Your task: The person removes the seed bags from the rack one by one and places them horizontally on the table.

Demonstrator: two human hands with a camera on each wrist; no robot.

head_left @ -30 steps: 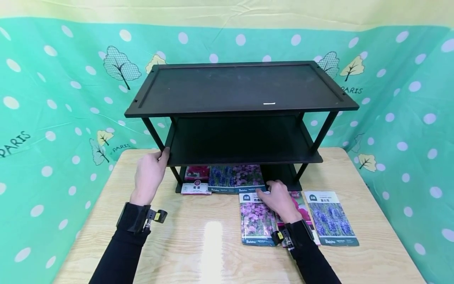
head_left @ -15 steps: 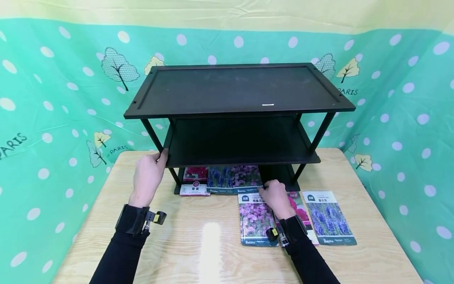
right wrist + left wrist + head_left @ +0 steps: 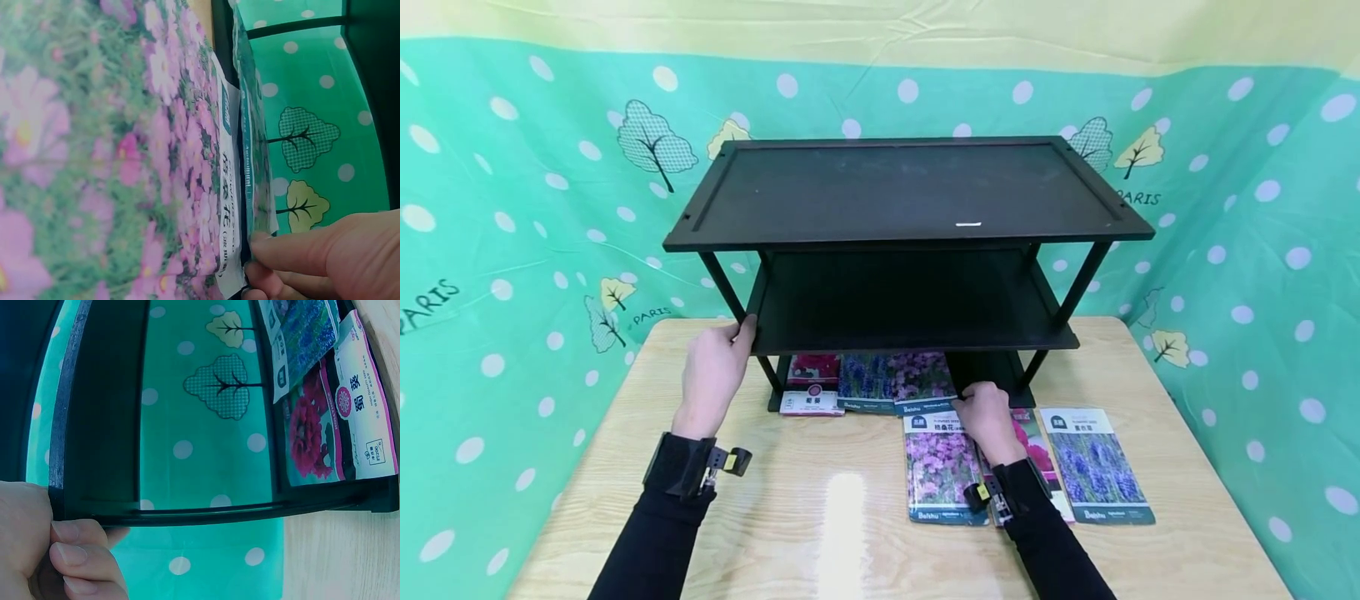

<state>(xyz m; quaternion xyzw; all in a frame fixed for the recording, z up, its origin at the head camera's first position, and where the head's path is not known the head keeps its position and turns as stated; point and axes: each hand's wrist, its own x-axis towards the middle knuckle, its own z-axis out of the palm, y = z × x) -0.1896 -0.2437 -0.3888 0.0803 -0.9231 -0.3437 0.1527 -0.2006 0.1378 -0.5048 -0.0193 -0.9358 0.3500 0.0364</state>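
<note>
My left hand (image 3: 718,375) grips the left end of the middle tier of a black shelf (image 3: 917,340), its thumb by the front corner post. In the left wrist view its fingers curl under that tier's edge. My right hand (image 3: 988,421) is at the bottom tier and pinches the front right corner of a purple-flower seed packet (image 3: 922,379). The right wrist view shows thumb and fingers at that packet's teal edge (image 3: 248,156). Left of it on the bottom tier lie a blue-flower packet (image 3: 867,379) and a red-flower packet (image 3: 812,400).
On the wooden table (image 3: 760,533) before the shelf lie a pink-flower packet (image 3: 943,475), a magenta-flower packet (image 3: 1036,450) partly under my right arm, and a lavender packet (image 3: 1097,467). The shelf's top tier (image 3: 895,192) overhangs the lower ones. A patterned curtain (image 3: 512,375) encloses the table.
My right hand has shifted slightly, and its thumb and fingers have drawn together at the purple-flower packet's corner. The left hand keeps its grip on the shelf.
</note>
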